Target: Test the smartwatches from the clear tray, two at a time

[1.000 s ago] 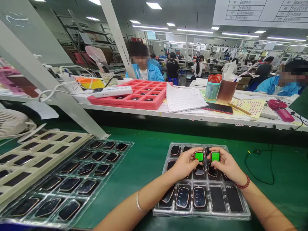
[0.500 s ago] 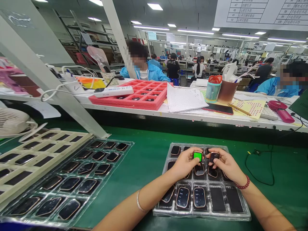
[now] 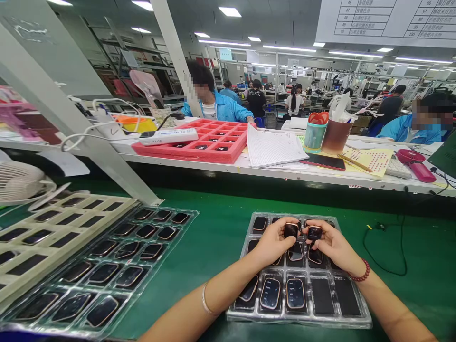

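Green bench [image 3: 210, 256] w/ clear tray [image 3: 299, 320]. L hand [image 3: 273, 243] pinches one watch [image 3: 291, 231], R hand [image 3: 334, 243] a 2nd watch [image 3: 314, 232], side by side over tray's far half; dark slots [image 3: 322, 295] nearer R hand.

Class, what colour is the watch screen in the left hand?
The watch screen looks black; head view.

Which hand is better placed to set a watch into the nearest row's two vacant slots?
Probably the right hand: it holds a watch nearer those slots; the left hand holds its watch farther left.
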